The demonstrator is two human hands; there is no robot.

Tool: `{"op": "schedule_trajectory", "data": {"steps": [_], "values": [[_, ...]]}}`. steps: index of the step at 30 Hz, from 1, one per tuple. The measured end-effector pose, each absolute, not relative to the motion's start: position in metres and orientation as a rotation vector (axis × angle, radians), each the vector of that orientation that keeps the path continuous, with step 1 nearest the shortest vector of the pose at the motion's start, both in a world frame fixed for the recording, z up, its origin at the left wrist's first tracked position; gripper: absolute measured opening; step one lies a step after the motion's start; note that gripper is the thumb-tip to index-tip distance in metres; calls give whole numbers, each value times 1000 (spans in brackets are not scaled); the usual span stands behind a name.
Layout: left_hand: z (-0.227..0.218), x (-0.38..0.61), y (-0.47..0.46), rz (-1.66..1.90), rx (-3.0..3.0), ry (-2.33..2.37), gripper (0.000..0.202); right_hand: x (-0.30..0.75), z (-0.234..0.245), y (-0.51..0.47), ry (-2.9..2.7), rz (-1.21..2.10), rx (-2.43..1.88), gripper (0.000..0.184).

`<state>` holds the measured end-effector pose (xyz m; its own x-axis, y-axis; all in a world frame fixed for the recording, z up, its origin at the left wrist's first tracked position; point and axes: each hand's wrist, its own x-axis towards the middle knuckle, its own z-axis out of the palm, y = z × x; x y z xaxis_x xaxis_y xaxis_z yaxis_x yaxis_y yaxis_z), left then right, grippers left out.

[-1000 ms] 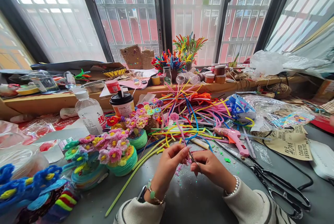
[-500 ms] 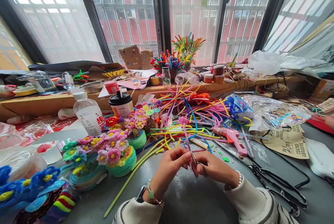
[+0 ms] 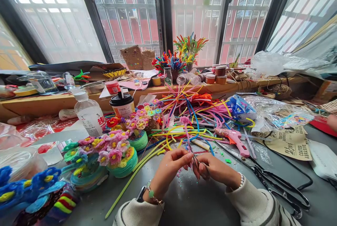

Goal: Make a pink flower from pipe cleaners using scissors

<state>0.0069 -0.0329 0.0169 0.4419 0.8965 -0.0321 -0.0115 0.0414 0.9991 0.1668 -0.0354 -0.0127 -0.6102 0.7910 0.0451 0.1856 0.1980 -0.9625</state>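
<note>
Pinched in my left hand (image 3: pixel 171 169) is a pink pipe cleaner (image 3: pixel 187 136) with a fluffy curled head, standing up from my fingertips. My right hand (image 3: pixel 217 171) is closed around a small pair of scissors (image 3: pixel 195 158), fingers in its loops. The blades lie against the stem just above my left fingers; whether they bite into it I cannot tell. Pink fluff and glitter specks are scattered on the grey table (image 3: pixel 184 205) below. Behind my hands spreads a tangle of loose pipe cleaners (image 3: pixel 173 133).
Pipe-cleaner flower pots (image 3: pixel 122 164) crowd the left, near a water bottle (image 3: pixel 89 115) and a lidded cup (image 3: pixel 122 105). To the right are a pink glue gun (image 3: pixel 235 140), large black-handled scissors (image 3: pixel 273 180) and sandpaper (image 3: pixel 286 143). Another person's hand (image 3: pixel 332 122) shows at the right edge.
My right fingers and the small scissors have shifted slightly against the stem. The pink head has dipped a little; my left hand keeps its hold.
</note>
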Motion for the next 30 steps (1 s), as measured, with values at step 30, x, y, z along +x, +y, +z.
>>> {"op": "schedule_trajectory", "data": {"steps": [30], "values": [[15, 8, -31, 907, 1384, 882, 23, 161, -15, -35, -1871, 1473, -900, 68]]}}
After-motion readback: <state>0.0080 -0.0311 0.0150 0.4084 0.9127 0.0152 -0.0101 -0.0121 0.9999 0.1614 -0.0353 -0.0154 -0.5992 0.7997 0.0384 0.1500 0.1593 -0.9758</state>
